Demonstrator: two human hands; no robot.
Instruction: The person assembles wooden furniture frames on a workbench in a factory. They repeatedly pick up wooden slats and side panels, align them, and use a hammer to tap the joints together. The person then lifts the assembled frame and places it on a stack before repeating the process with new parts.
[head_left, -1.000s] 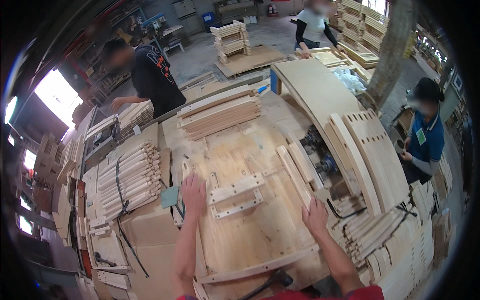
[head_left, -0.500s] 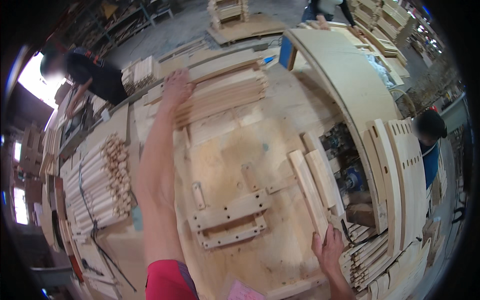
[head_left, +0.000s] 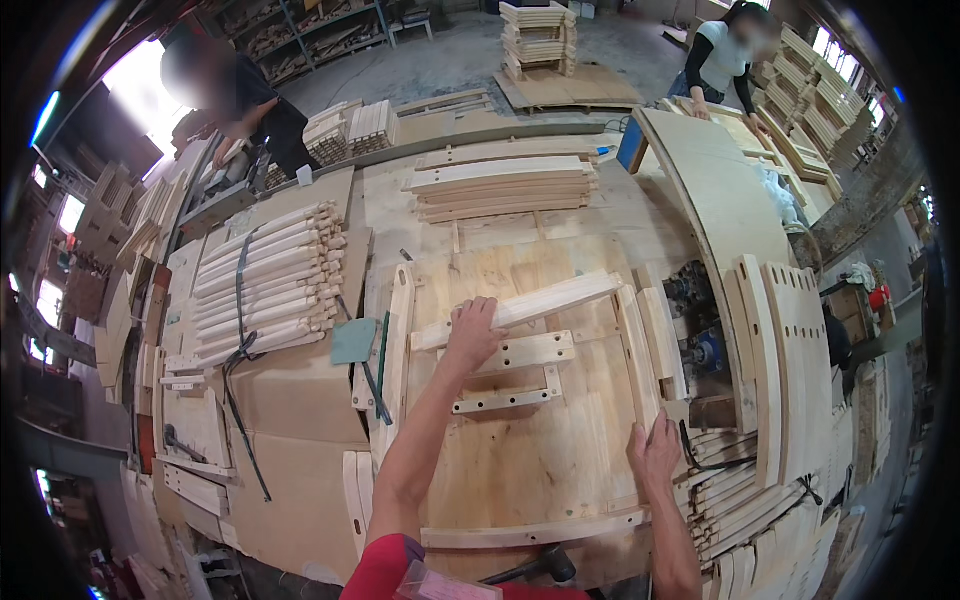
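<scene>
My left hand (head_left: 478,332) is closed over a pale wooden rail (head_left: 565,298), which slants across the plywood board (head_left: 500,470). The rail's right end lies close to the top of a right-hand side rail (head_left: 637,355). My right hand (head_left: 657,450) grips the lower end of that side rail, fingers pointing away from me. Under the left hand's rail sits a small block frame with dark holes (head_left: 535,350), partly covered. A left-hand side rail (head_left: 398,345) stands along the board's left, and a front rail (head_left: 540,532) lies across the near edge.
A rail stack (head_left: 505,190) lies at the back, a strapped bundle of sticks (head_left: 265,285) to the left. A black mallet (head_left: 548,567) is near me. Machinery (head_left: 700,345) shows beneath the right-hand panel (head_left: 720,220). Two people work farther back.
My left hand has come back from the far stack toward me with a rail. My right hand stays at the side rail's lower end. The head view has shifted.
</scene>
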